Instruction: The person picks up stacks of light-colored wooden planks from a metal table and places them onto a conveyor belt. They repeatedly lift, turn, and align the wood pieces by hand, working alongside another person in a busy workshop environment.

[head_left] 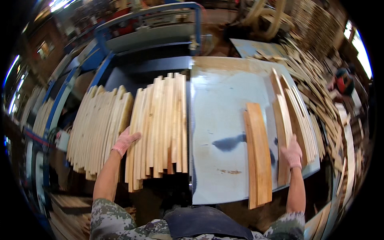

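My left hand [127,141], in a pink knit glove, presses against the left side of a row of pale wooden strips [158,124] on the machine. Its fingers are stretched out toward the strips. Just left of that hand is a second row of similar strips [100,128]. Over the metal table, my right hand [293,152], gloved alike, is closed at the side of a wooden board [281,136] standing on edge. More edge-standing boards [303,120] lie to its right. A wide orange-brown board [259,154] rests flatter between the hands, its near end past the table edge.
The grey-blue metal table [220,104] has dark stains. A blue machine frame [148,12] rises behind the strips. Piled scrap strips [316,86] lie at the right, near another person [343,82]. Stacked wood [314,24] stands far right.
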### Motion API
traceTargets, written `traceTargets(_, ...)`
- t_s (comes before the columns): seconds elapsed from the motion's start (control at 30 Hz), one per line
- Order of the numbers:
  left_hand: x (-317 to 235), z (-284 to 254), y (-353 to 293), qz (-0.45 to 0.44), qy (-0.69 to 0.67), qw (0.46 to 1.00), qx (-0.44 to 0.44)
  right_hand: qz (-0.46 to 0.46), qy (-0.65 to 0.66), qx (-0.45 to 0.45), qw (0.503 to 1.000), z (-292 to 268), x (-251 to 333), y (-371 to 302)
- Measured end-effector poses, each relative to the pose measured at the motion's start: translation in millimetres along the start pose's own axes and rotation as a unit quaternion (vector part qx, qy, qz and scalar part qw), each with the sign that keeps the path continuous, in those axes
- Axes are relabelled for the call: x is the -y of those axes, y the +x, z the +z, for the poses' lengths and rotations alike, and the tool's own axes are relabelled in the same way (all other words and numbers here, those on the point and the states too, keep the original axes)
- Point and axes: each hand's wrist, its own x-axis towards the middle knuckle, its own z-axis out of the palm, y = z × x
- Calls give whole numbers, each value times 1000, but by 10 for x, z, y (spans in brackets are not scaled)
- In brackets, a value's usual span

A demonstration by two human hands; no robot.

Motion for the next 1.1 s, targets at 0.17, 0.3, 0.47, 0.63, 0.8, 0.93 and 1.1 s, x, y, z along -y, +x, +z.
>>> traceTargets(0.17,-178,-11,156,-22,-30,999,39,-21,171,-30,985,254,-521,-36)
traceTargets(0.3,-29,-62,165,29,-64,997,32,-2,356,-8,934,88,-142,-158)
traceTargets(0.47,124,-104,387,86,42,995,27,-48,477,114,870,-643,1355,-1184)
traceTargets(0.63,444,-70,397,76,-99,991,44,-147,599,250,747,-620,3128,-2181)
traceTargets(0.8,694,1,-84,36,-12,999,-20,-171,620,321,695,-17,4635,-2942)
traceTargets(0.93,640,-148,-592,-53,-272,961,-15,-159,606,309,716,280,5595,-3283)
traceTargets(1.1,612,-359,-1082,-117,-560,813,104,-182,457,236,838,603,5994,-3298)
